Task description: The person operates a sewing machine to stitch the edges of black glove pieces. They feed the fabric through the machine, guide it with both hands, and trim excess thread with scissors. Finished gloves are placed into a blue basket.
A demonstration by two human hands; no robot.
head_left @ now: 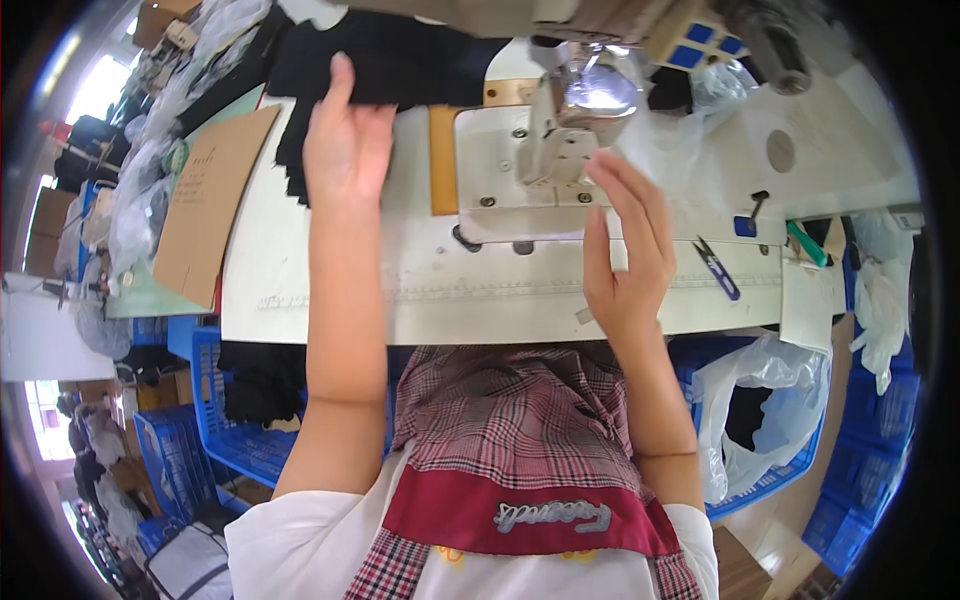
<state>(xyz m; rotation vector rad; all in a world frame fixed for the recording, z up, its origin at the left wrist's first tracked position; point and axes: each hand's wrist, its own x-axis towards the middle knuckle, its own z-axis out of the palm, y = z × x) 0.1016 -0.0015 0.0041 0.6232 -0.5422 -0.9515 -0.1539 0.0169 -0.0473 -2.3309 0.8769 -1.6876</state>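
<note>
My left hand [347,150] is at the near edge of a dark black fabric piece [400,62] on the left of the worktable. Its thumb lies over the cloth and its fingertips go out of sight at the cloth's edge, so the fabric appears pinched between them. More layers of black cloth show beneath. The fabric reaches right toward the lit needle area of a sewing machine [562,148]. My right hand [632,245] is raised in front of the machine, thumb and fingers apart, holding nothing.
Purple-handled thread snips [717,270] lie right on the white worktable [480,325]. A cardboard sheet [212,210] leans at the left. Below the table stand a blue crate [245,450] with dark cloth and a bag-lined crate [770,485]. The machine's arm overhangs the far side.
</note>
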